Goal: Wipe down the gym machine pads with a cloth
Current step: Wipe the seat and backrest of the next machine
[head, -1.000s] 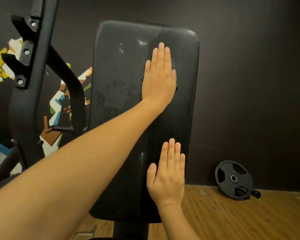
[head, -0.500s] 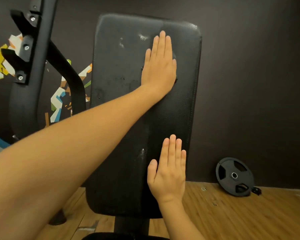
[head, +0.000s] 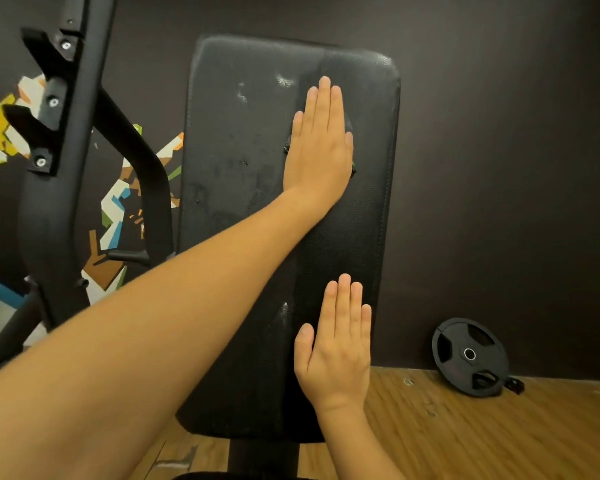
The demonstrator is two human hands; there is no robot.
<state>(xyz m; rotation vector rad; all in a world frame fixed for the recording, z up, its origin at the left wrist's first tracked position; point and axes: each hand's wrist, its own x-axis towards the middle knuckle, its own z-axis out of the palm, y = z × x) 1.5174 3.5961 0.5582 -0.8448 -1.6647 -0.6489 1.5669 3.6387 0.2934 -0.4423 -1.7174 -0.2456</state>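
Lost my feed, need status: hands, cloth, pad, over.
Left hand flat, pressing cloth high on pad. Right hand flat lower down. Cloth mostly hidden. Nothing blocking.

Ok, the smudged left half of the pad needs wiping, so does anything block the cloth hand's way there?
Nothing visible. The left hand presses the cloth, mostly hidden beneath it, flat on the pad; the smudged half beside it is bare. The right hand rests lower, off that path.

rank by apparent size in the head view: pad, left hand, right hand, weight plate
1. pad
2. left hand and right hand, about alike
3. weight plate, smallest here, though it lies farther away
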